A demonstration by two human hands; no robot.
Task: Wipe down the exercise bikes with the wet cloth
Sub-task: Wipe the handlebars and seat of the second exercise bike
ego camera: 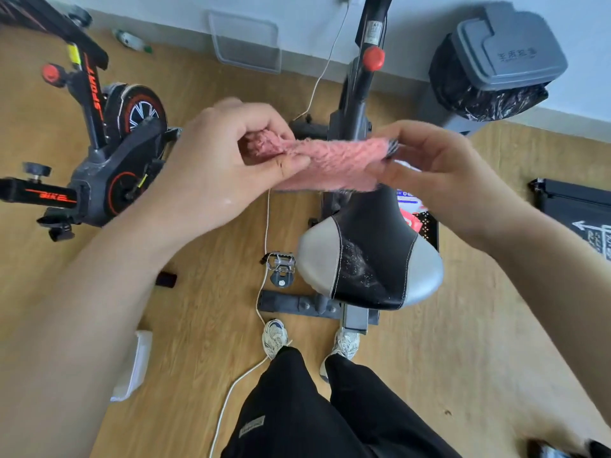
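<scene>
1 pink cloth (pixel 330 163) is up in the air, stretched btw 2 hands, above the front tip of the seat (pixel 377 233) of the near bike (pixel 355 94). Left hand (pixel 218 160): thumb & fingers (pixel 258 117) curled, pinching the cloth's bunched left end. Right hand (pixel 443 173): thumb & fingers pinching the right end. Seat is black w/ 2 grey sides & white specks. 2nd bike (pixel 109 153), black & orange, stands well apart on the left. 1 grey bin (pixel 496 61) sits by the wall. 2 shoes (pixel 274 337) stand on the wood floor (pixel 205 292), 1 white cord (pixel 231 391) touching the left one.
</scene>
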